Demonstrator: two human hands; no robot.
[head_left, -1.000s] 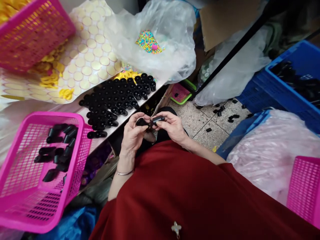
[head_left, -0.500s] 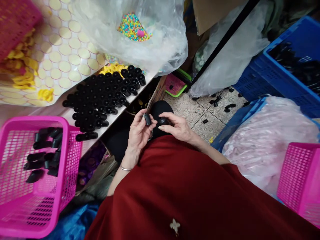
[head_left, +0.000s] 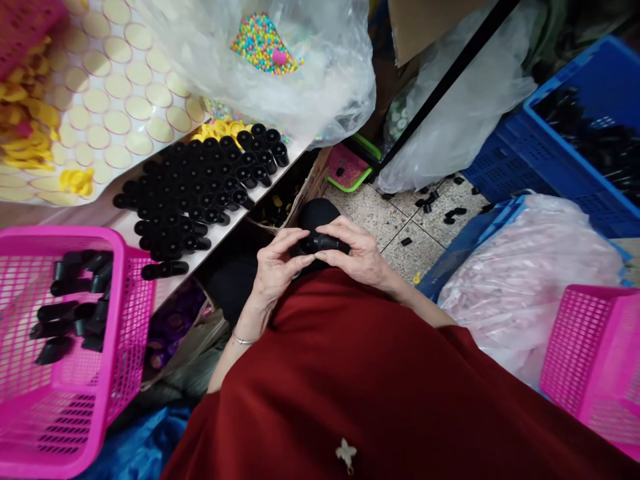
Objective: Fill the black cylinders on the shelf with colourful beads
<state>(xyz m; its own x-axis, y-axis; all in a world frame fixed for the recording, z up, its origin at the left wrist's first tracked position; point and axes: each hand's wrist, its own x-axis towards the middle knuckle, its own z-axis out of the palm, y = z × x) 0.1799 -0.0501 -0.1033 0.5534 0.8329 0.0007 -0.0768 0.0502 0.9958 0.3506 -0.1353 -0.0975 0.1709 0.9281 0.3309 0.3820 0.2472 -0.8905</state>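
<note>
My left hand (head_left: 274,270) and my right hand (head_left: 356,257) meet over my lap, both closed on a small black plastic tube piece (head_left: 320,243) held between the fingertips. Just left of them, on a white shelf (head_left: 131,227), stands a cluster of several upright black caps (head_left: 197,183). A pink basket (head_left: 107,373) at the lower left holds several finished black tube pieces (head_left: 75,303).
A sheet of round cream stickers (head_left: 125,87) and yellow rings (head_left: 30,127) lie at the upper left. A clear bag of coloured beads (head_left: 265,47) sits behind the caps. A blue crate (head_left: 575,153), a pinkish plastic bag (head_left: 530,267) and another pink basket (head_left: 595,360) stand on the right.
My hands came apart with a piece in each, then came back together on one black piece. The view has shifted a little down and right.
</note>
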